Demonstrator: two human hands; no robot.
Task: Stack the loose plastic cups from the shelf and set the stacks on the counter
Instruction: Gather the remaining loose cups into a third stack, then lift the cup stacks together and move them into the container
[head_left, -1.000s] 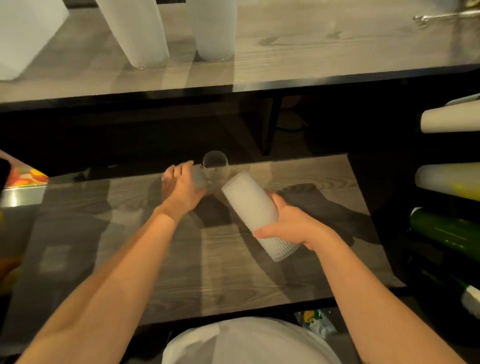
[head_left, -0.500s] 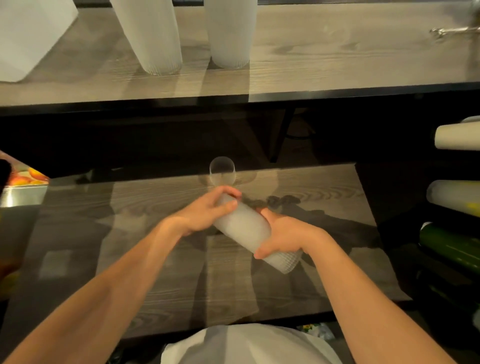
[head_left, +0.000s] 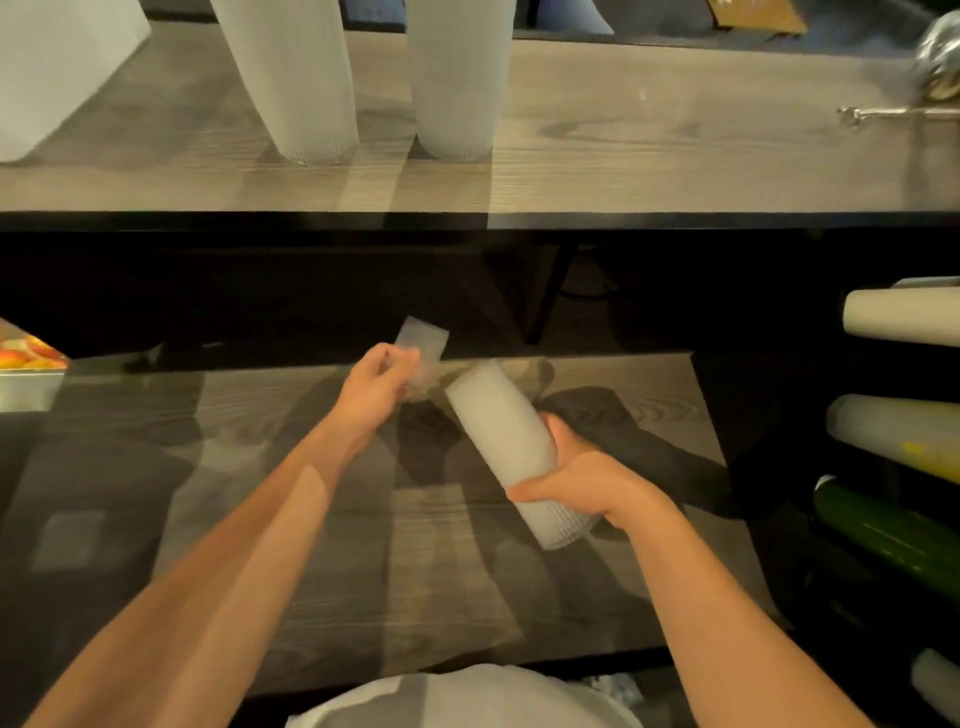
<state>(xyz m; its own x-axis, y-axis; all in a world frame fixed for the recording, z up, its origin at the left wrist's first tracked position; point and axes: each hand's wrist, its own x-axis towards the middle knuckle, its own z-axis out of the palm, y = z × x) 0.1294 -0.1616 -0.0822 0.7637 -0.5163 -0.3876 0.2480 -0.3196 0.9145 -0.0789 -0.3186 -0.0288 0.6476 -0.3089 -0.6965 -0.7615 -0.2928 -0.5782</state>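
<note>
Both hands work over the lower shelf (head_left: 311, 545) at frame centre. Left hand (head_left: 375, 387) has its fingers curled around a blurred clear cup (head_left: 422, 340). Right hand (head_left: 582, 480) wraps a tilted stack of cups (head_left: 506, 431), its upper end near the clear cup. Two upright stacks (head_left: 291, 78) stand on the counter (head_left: 649, 156) at upper left.

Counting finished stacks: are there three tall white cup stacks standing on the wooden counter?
No: only two tall white cup stacks stand on the wooden counter; a third is in the right hand.
</note>
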